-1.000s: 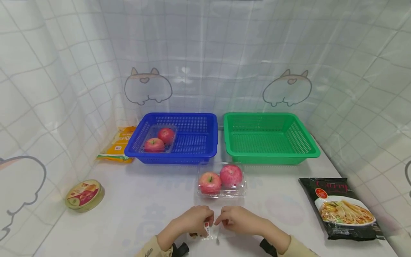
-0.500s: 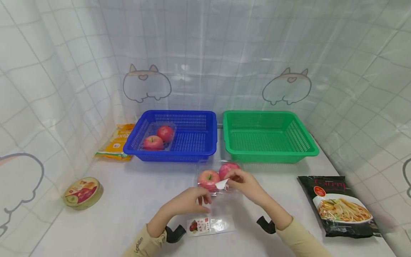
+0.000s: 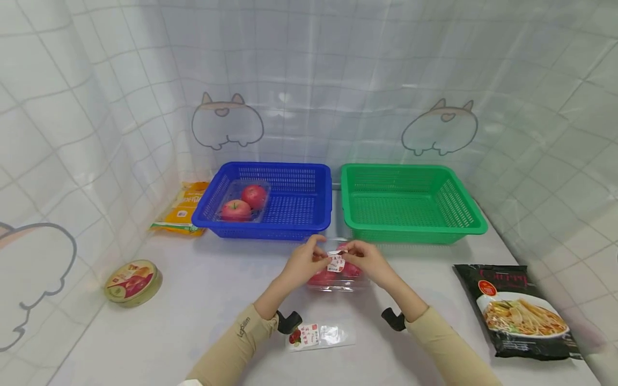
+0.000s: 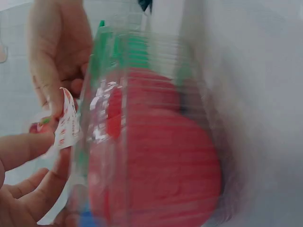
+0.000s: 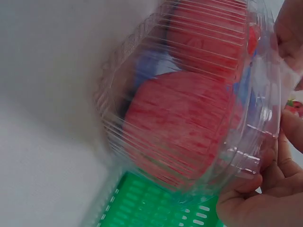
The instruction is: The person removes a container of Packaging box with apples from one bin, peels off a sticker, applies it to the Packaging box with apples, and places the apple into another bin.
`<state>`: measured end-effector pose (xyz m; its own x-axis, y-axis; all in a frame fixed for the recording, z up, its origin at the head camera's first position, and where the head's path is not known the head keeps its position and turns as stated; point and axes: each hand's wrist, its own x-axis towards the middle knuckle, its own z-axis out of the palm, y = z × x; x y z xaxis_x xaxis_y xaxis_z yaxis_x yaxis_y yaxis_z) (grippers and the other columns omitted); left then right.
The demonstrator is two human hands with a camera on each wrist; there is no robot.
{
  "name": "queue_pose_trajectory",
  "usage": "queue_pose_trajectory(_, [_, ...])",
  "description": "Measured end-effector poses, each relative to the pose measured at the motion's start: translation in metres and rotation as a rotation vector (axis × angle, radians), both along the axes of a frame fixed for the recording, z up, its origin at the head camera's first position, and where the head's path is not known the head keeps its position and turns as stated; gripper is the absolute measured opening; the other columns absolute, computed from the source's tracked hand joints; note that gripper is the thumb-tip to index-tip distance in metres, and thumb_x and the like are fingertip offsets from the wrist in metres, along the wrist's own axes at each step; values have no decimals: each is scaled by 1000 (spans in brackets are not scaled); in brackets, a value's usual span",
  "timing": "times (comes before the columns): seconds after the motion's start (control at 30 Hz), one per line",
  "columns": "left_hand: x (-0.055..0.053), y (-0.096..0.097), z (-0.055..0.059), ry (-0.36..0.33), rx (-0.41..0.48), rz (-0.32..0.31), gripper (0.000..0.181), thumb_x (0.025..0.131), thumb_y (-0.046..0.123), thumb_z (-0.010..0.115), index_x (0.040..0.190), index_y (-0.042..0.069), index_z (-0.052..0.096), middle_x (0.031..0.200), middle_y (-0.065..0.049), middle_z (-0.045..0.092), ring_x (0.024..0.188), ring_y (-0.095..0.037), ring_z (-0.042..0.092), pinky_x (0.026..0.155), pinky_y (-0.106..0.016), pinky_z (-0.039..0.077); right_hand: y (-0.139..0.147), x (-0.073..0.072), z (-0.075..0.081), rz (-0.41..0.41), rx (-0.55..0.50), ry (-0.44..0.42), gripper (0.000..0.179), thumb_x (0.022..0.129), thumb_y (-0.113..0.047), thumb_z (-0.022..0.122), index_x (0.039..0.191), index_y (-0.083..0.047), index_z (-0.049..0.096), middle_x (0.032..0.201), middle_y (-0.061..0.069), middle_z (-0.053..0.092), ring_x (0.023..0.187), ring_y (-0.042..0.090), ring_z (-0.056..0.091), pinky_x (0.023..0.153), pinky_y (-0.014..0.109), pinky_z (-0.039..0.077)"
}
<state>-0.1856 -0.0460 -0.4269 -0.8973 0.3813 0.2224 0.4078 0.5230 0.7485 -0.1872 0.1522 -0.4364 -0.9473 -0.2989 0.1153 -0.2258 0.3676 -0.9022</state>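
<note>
A small white sticker label (image 3: pixel 336 261) with red print and a strawberry picture is held over a clear plastic box (image 3: pixel 340 285) of two red apples (image 4: pixel 156 165). My left hand (image 3: pixel 300 264) pinches the label's left edge between thumb and finger. From the other side, my right hand (image 3: pixel 368 261) pinches its upper right edge. In the left wrist view the label (image 4: pixel 68 125) curls slightly, close to the box lid. Nearer the front lies a backing strip (image 3: pixel 321 336) with another strawberry label on it.
Behind the box stand a blue basket (image 3: pixel 270 234), holding another boxed pair of apples (image 3: pixel 243 203), and a green basket (image 3: pixel 415 236). A yellow bag (image 3: pixel 185 209) and a round tin (image 3: pixel 132 283) lie left. A black noodle packet (image 3: pixel 519 311) lies right.
My right hand peeled a label off the strip and carried it forward to the box. My left hand left the strip and moved forward to the label, which now faces up between both hands.
</note>
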Motion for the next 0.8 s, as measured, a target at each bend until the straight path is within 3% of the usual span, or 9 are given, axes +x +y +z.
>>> queue_pose_trajectory(0.3, [-4, 11, -9, 98, -73, 76, 38, 78, 7, 70, 112, 5, 53, 74, 1, 63, 72, -13, 53, 69, -29, 43, -4, -3, -5, -103, 186, 111, 16, 82, -8, 67, 97, -3, 65, 77, 3, 64, 69, 13, 55, 60, 25, 46])
queue_pose_trajectory(0.5, [-3, 15, -13, 131, -107, 123, 38, 77, 8, 69, 112, 7, 53, 73, 4, 62, 78, -17, 52, 81, -40, 41, -7, -2, -7, -133, 266, 238, 22, 78, -7, 71, 99, -5, 67, 68, -2, 59, 63, 11, 47, 59, 25, 39])
queue_pose_trajectory(0.8, [0, 18, -11, 137, -123, 142, 41, 76, 7, 68, 114, 5, 52, 70, 5, 60, 85, -24, 55, 89, -46, 39, -10, 0, -9, -186, 292, 310, 35, 75, -5, 73, 108, -6, 62, 69, -4, 59, 68, 13, 47, 62, 28, 39])
